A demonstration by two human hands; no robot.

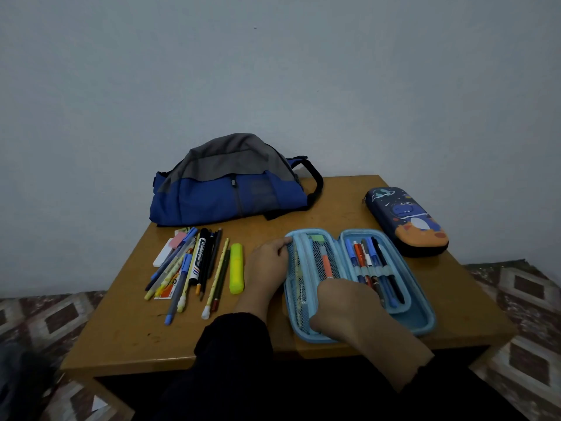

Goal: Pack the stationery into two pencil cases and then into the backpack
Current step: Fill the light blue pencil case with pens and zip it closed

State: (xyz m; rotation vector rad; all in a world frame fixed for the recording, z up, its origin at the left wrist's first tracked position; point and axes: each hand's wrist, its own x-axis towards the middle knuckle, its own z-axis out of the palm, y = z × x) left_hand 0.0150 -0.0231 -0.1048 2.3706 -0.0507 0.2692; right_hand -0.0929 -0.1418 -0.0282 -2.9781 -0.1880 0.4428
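Stationery (194,265) lies loose at 9 o'clock on the counter (127,329), backpack (230,183) at 12. Left hand (267,259), its grip pinching the mesh flap, steadies the open pencil case (422,317); right hand (340,302) rests inside, grip state unclear. Closed pencil case (406,220) sits at 2.

A wooden table (127,335) stands against a plain grey wall (273,71) on a diamond-patterned floor (522,293).
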